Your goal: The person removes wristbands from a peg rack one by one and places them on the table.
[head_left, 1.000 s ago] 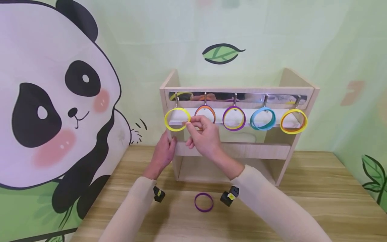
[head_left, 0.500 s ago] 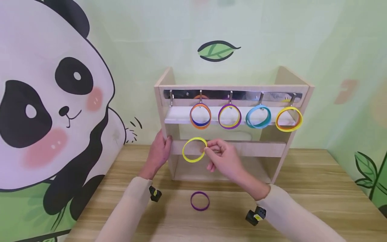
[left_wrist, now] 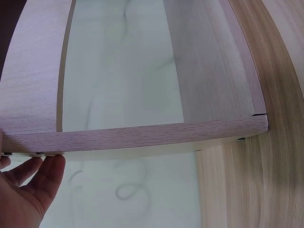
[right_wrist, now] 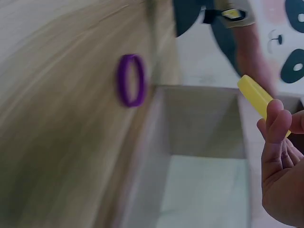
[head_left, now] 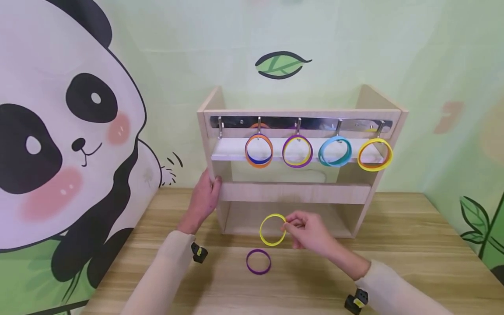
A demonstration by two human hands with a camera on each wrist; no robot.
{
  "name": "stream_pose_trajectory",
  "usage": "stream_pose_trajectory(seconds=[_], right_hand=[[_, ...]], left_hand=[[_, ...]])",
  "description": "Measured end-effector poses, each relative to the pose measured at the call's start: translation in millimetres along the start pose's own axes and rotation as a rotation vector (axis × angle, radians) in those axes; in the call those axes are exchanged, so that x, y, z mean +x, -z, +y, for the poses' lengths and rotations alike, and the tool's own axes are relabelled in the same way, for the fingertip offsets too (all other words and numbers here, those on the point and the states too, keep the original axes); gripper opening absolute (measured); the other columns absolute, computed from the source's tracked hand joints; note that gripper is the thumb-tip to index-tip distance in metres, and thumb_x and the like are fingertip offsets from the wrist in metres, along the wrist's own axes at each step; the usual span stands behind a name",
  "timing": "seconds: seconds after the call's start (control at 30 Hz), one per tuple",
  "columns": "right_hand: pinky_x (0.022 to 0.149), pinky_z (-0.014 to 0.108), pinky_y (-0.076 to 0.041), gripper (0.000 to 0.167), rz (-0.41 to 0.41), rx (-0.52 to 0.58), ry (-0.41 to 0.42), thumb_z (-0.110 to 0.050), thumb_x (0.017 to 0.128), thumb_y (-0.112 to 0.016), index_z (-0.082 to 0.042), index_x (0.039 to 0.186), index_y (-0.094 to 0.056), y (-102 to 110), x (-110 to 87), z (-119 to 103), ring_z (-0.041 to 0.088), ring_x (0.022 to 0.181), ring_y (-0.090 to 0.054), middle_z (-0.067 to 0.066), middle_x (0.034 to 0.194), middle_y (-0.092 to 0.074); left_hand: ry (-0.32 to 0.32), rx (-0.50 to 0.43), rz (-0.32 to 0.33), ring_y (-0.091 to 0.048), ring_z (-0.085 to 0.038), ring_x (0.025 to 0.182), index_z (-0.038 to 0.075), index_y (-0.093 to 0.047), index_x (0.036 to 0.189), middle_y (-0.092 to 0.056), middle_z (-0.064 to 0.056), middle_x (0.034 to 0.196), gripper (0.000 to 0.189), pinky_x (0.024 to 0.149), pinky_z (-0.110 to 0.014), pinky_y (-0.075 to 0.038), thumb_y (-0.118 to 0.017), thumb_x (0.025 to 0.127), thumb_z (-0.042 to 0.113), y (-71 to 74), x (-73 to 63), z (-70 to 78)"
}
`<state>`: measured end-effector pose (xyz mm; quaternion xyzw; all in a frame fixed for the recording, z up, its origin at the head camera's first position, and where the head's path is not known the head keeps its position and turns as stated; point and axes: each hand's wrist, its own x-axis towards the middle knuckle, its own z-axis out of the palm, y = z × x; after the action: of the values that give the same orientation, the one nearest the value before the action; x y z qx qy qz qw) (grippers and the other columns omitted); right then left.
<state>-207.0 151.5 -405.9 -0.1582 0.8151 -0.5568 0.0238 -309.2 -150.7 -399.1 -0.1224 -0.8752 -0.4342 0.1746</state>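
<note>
Thumb and fingertips of my right hand [head_left: 309, 229] pinch a yellow silicone wristband [head_left: 260, 230] at its right edge, low in front of the wooden shelf rack [head_left: 291, 193]. The right wrist view shows this band [right_wrist: 255, 96] nearly edge-on between the fingertips. Below it, a purple wristband [head_left: 247, 262] lies on the table. My left hand [head_left: 202, 199] grips the rack's left side panel, thumb at the front. In the left wrist view, fingers [left_wrist: 53, 178] touch the panel's edge. The leftmost hook [head_left: 220, 127] on the metal strip carries nothing.
Paired wristbands hang from the other hooks: orange with blue [head_left: 258, 166], purple with yellow [head_left: 297, 166], light blue with teal [head_left: 347, 156], yellow with orange [head_left: 375, 168]. A panda-print wall covering [head_left: 130, 65] stands close at the left and behind the wooden table [head_left: 401, 245].
My right hand has taken the yellow wristband off the leftmost hook and brought it down and right, toward the table. The left hand stays on the side panel.
</note>
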Motion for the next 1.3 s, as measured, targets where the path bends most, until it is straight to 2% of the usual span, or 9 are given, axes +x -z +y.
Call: stream_pose_trajectory(seconds=[0.23,0.4,0.53,0.67,0.9,1.1,1.3], right_hand=[[0.046,0.023,-0.051,0.017,-0.054,-0.036,-0.012,0.0,0.1,-0.066,0.013,0.11,-0.068,7.4,-6.4,38.8,0.009,0.05,-0.058,0.017,0.092,-0.079],[0.044,0.027,-0.052,0.02,-0.117,-0.047,-0.017,0.0,0.1,-0.065,0.017,0.111,-0.067,9.4,-7.4,53.9,0.009,0.049,-0.059,0.023,0.092,-0.077],[0.046,0.023,-0.051,0.021,-0.181,-0.06,-0.043,-0.001,0.101,-0.062,0.018,0.11,-0.066,8.4,-4.9,63.5,0.007,0.05,-0.058,0.023,0.089,-0.077],[0.047,0.018,-0.048,0.023,-0.222,-0.086,-0.07,-0.002,0.102,-0.06,0.018,0.112,-0.066,7.1,-2.0,72.4,0.005,0.05,-0.057,0.019,0.087,-0.077],[0.048,0.019,-0.049,0.022,-0.263,-0.121,-0.073,-0.002,0.103,-0.06,0.016,0.111,-0.069,6.7,2.7,81.6,0.006,0.052,-0.058,0.012,0.083,-0.076],[0.046,0.018,-0.043,0.017,-0.287,-0.217,-0.037,-0.004,0.102,-0.062,0.009,0.1,-0.073,9.1,8.6,87.8,0.007,0.05,-0.054,0.007,0.078,-0.074],[0.046,0.019,-0.045,0.014,-0.272,-0.32,0.016,-0.003,0.099,-0.063,0.006,0.098,-0.074,6.6,10.2,92.8,0.009,0.05,-0.059,0.002,0.072,-0.07]], left_hand=[[-0.011,-0.006,0.001,-0.062,-0.047,0.125,-0.002,-0.04,0.156,-0.056,-0.03,0.142,0.051,0.1,-0.063,-0.056,-0.042,0.111,0.023,-1.4,-0.9,-1.0],[-0.009,-0.017,-0.006,-0.061,-0.046,0.127,0.001,-0.04,0.157,-0.054,-0.028,0.145,0.051,0.1,-0.064,-0.056,-0.043,0.112,0.024,-1.3,-0.3,0.8],[-0.011,0.007,0.011,-0.061,-0.047,0.128,-0.002,-0.043,0.154,-0.056,-0.03,0.143,0.05,0.103,-0.063,-0.054,-0.044,0.111,0.022,-1.9,-0.1,1.9],[-0.013,0.005,0.016,-0.06,-0.047,0.129,-0.004,-0.043,0.152,-0.056,-0.03,0.142,0.049,0.104,-0.063,-0.053,-0.044,0.11,0.021,-1.9,0.5,1.6],[-0.004,0.001,0.013,-0.06,-0.046,0.129,-0.002,-0.042,0.153,-0.055,-0.029,0.143,0.049,0.103,-0.064,-0.054,-0.043,0.111,0.023,-0.3,0.5,-1.3],[-0.006,0.007,0.016,-0.06,-0.046,0.129,-0.002,-0.042,0.154,-0.055,-0.029,0.143,0.05,0.104,-0.064,-0.053,-0.044,0.11,0.022,0.6,0.0,-0.1],[-0.004,0.011,0.008,-0.06,-0.046,0.13,-0.001,-0.04,0.155,-0.055,-0.029,0.144,0.051,0.104,-0.064,-0.054,-0.043,0.111,0.023,0.3,0.4,1.3]])
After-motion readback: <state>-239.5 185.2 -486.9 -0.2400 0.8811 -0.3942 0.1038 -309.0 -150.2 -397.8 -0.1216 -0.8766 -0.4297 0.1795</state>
